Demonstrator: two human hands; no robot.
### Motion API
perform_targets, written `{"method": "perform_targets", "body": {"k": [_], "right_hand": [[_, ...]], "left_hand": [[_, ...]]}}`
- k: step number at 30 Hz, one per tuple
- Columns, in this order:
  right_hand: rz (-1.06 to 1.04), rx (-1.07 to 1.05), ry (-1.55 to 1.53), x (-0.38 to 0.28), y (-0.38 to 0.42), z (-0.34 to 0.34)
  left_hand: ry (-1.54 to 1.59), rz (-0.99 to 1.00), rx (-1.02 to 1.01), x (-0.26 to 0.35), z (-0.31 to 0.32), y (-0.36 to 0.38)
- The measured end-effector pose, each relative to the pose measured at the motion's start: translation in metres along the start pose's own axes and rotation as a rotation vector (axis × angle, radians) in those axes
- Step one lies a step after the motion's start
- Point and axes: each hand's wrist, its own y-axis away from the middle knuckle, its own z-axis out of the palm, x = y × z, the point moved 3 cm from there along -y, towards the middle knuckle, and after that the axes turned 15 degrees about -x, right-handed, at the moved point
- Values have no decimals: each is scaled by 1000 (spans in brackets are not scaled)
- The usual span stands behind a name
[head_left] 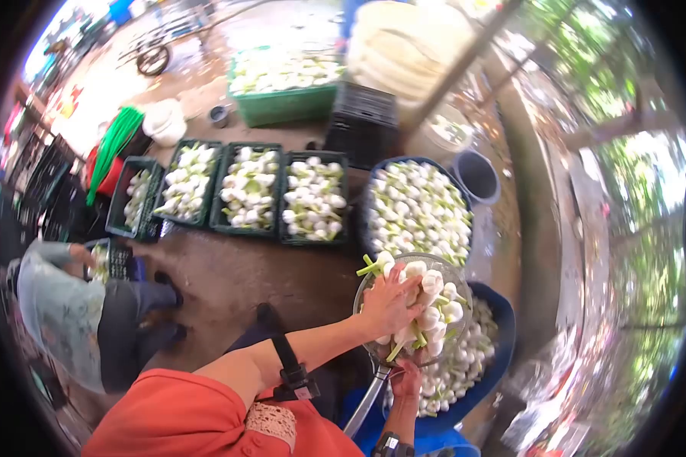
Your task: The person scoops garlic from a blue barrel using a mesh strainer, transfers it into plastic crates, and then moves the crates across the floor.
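Observation:
A round mesh strainer (365, 402) with a long metal handle is heaped with white garlic bulbs (432, 282) on short green stalks. My left hand (389, 306) lies on top of the heap, fingers spread across the bulbs. Under the strainer's near edge, close to where the handle joins, my right hand (407, 381) grips it; part of those fingers is hidden. Below and to the right is a blue tub (503, 320) of similar bulbs, partly covered by the strainer. Just beyond the strainer stands a round dark tub (368, 199) full of bulbs.
Green crates (242, 230) of bulbs stand in a row ahead. Behind them are a larger green bin (282, 113) and a stacked black crate (362, 114). A grey bucket (476, 177) stands at right. A co-worker (65, 312) bends over a crate at left.

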Motion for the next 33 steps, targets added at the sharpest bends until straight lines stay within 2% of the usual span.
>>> {"method": "perform_targets", "body": {"k": [3,5,9,11,13,14,17,18,21,22,23,24,25,26,27,28,29,30,31,32,33], "right_hand": [[184,-132,159,39,-42,81],[105,-447,124,45,-41,198],[299,-720,222,117,-78,313],[382,-766,262,149,-84,372],[551,-833,315,176,-111,413],[571,-853,337,200,-130,425],[858,-798,540,280,-204,442],[669,-821,488,284,-160,518],[850,-905,637,349,-190,597],[921,-856,633,380,-202,621],[994,-806,626,414,-214,646],[969,-952,522,441,-204,685],[1004,-907,503,461,-188,730],[978,-994,538,506,-210,737],[1114,-890,582,559,-243,735],[1114,-908,679,587,-247,756],[1132,-919,765,625,-266,757],[1055,-823,810,633,-260,770],[973,-727,854,641,-258,776],[987,-719,864,645,-254,779],[1007,-699,819,645,-260,773]], "left_hand": [[138,-105,66,-80,-68,16],[160,-226,203,-127,-129,45],[308,-447,254,-228,-227,107],[370,-544,399,-280,-259,137],[412,-619,467,-306,-304,161],[415,-667,523,-329,-320,175],[444,-762,646,-418,-353,207],[457,-798,675,-445,-366,219],[477,-973,739,-488,-440,264],[556,-930,725,-518,-455,278],[556,-952,741,-550,-466,287],[484,-1043,787,-585,-475,299],[404,-1125,810,-614,-482,313],[408,-1140,779,-626,-486,322],[354,-1063,1032,-635,-489,339],[299,-978,1285,-641,-488,357],[412,-919,1362,-645,-479,373],[518,-860,1438,-644,-464,388],[747,-884,1461,-644,-443,398],[983,-896,1479,-639,-418,403],[1059,-987,1439,-636,-392,407]]}}
